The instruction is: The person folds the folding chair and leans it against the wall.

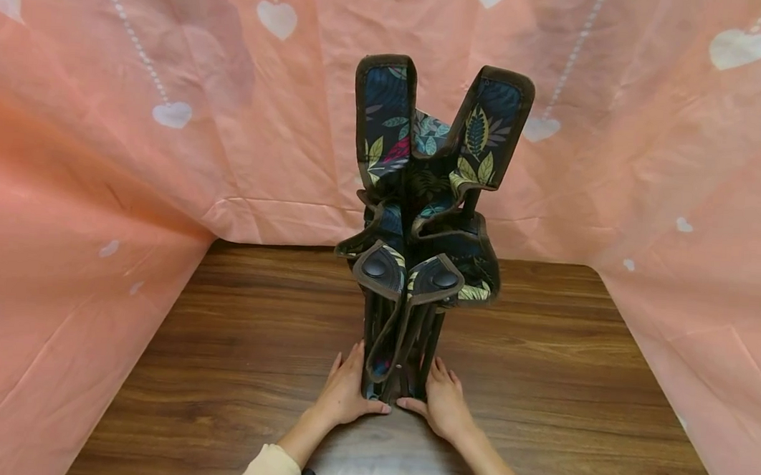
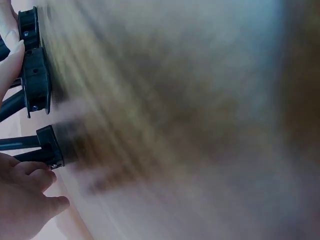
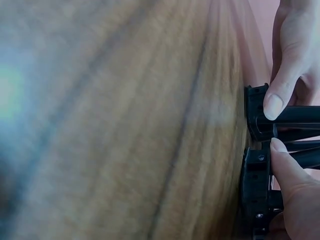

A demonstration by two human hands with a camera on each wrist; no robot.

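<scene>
The left hand (image 1: 345,393) and right hand (image 1: 444,402) cup the base of a folded camp chair (image 1: 420,225), one on each side; each grip is a light clasp, thumbs and fingertips pressed on the black plastic feet (image 3: 257,165) where the legs gather. The chair stands upright on the wooden desk (image 1: 220,344), near its front edge, legs drawn tight together and the leaf-print fabric bunched above. By my reading, the folding is done; what remains is steadying, lifting or bagging it. A pink heart-print curtain (image 1: 135,110) hangs behind.
</scene>
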